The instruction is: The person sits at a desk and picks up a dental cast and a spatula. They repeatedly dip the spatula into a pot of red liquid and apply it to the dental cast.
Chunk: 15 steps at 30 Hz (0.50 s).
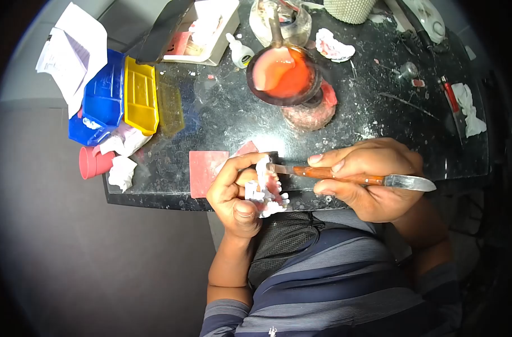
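Observation:
My left hand [233,196] is closed around a white plaster dental model [259,194], fingers behind it and thumb at its lower edge. Pink wax and a row of small white teeth run along the model's right side. In my right hand [385,163] is a wax knife [340,175] with a riveted wooden handle, pinched between thumb and fingers. Its narrow metal tip meets the upper part of the model, while the broad blade at the other end points right. Beneath the left hand, a pink wax sheet [206,171] lies at the table's front edge.
Melted pink wax fills a dark pan [284,76] beyond my hands. Blue [103,92] and yellow [141,95] bins stand left, near a pink cup [94,163]. At the back are a white box [225,33] and a small bottle [239,51]; a red-handled tool [450,95] lies right.

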Motion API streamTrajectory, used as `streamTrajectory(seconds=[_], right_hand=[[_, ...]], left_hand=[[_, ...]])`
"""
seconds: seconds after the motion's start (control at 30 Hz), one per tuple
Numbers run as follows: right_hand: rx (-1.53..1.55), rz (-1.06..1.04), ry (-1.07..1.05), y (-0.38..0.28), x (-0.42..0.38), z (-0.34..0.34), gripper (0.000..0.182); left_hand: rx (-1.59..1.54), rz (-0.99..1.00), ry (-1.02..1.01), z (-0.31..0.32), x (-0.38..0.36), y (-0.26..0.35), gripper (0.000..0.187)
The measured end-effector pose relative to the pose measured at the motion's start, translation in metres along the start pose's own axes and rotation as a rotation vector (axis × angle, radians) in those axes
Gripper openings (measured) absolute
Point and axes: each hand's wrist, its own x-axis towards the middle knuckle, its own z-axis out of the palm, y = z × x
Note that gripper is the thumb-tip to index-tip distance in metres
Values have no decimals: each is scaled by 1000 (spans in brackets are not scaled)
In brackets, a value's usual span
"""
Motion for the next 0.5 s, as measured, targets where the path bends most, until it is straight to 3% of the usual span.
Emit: streamTrajectory(seconds=[0.5], right_hand=[[40,-70,23,4,-2,3,30]], left_hand=[[57,15,7,6,2,6,111]])
